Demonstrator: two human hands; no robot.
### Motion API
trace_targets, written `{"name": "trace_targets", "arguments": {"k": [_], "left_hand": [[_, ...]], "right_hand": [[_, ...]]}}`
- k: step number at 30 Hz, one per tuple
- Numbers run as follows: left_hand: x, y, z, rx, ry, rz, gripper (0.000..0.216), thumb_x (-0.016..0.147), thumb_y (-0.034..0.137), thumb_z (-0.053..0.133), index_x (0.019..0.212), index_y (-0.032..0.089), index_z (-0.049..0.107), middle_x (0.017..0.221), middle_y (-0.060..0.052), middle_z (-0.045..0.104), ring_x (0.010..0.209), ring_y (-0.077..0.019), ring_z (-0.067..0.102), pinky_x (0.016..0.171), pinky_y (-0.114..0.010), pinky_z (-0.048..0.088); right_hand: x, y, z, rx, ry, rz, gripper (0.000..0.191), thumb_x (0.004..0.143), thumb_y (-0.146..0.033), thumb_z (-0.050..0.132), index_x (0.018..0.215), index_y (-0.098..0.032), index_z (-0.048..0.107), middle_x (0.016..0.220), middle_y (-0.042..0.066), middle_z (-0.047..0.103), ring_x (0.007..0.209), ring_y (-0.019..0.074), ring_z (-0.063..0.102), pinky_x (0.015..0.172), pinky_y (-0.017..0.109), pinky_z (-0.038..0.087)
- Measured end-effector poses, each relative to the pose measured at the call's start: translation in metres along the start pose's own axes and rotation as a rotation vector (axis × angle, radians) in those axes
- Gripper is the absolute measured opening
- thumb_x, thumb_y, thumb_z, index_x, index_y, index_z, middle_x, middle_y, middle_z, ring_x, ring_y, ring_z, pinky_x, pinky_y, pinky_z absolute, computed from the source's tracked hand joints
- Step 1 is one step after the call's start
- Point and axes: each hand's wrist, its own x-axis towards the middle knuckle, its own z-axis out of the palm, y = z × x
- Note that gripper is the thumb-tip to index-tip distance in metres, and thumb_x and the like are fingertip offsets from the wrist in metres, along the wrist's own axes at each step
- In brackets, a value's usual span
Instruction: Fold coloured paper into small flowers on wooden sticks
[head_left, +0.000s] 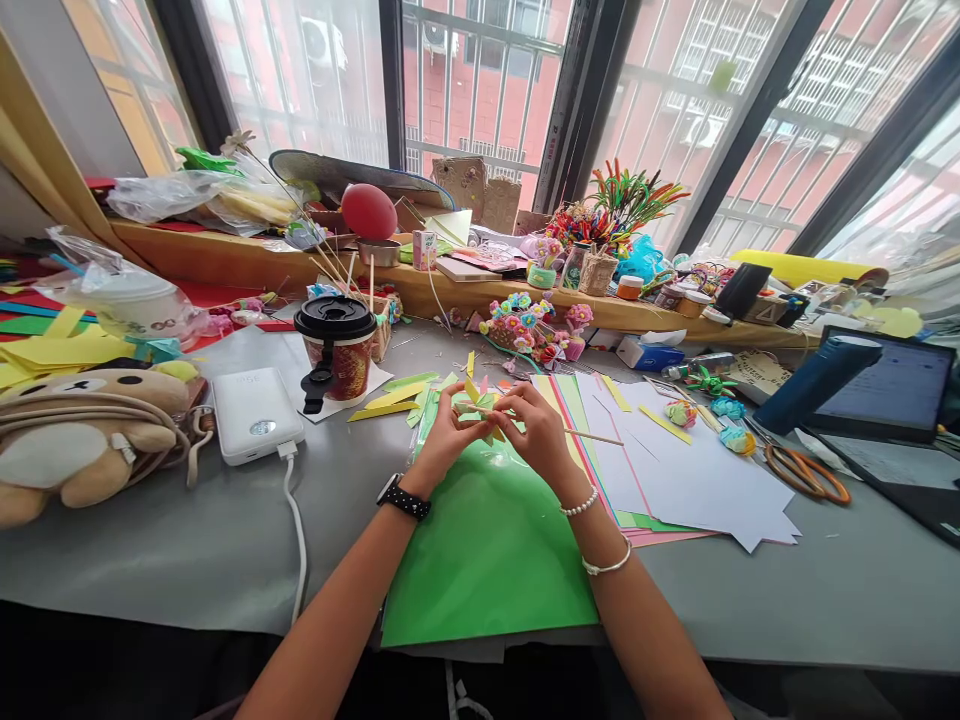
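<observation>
Both hands meet above a glossy green sheet [487,560], at its far edge. My left hand [444,440] pinches a pale green paper strip [471,407] between thumb and fingers. My right hand [536,430] is closed at the same spot, on a thin wooden stick [596,437] whose free end points right. Whether the paper is wrapped around the stick or only touches it is hidden by the fingers. Just beyond and left of my hands lie loose yellow paper strips [394,398] and green ones.
A lidded cup [337,345] and a white power bank [256,415] with a cable stand left, near a plush bear [82,440]. White paper sheets [697,485], orange-handled scissors [806,472], a dark blue bottle [817,385] and a laptop [885,390] are right. Craft flowers [525,325] sit behind.
</observation>
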Motion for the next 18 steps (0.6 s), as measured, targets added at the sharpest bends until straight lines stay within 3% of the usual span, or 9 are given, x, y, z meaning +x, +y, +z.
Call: {"name": "trace_targets", "arguments": {"k": [5,18], "left_hand": [[0.0004,-0.0028,0.0018,0.019,0.058,0.048,0.064,0.055,0.025,0.073,0.098,0.025,0.026,0.088,0.004,0.048,0.062,-0.0091,0.061,0.06,-0.023,0.05],[-0.0044,0.0051,0.0068,-0.002,0.03,0.075,0.062,0.056,0.023,0.073,0.098,0.025,0.027,0.079,0.007,0.045,0.065,-0.0083,0.06,0.06,-0.021,0.048]], "right_hand": [[-0.0001,-0.0015,0.0001,0.036,0.006,0.028,0.017,0.081,-0.032,0.049,0.08,-0.019,0.061,0.083,0.005,0.054,0.078,0.0153,0.054,0.067,0.027,0.045],[-0.0001,0.0004,-0.0015,0.123,0.045,-0.001,0.013,0.08,-0.029,0.052,0.079,-0.02,0.061,0.081,0.005,0.053,0.079,0.0153,0.054,0.067,0.028,0.047]]}}
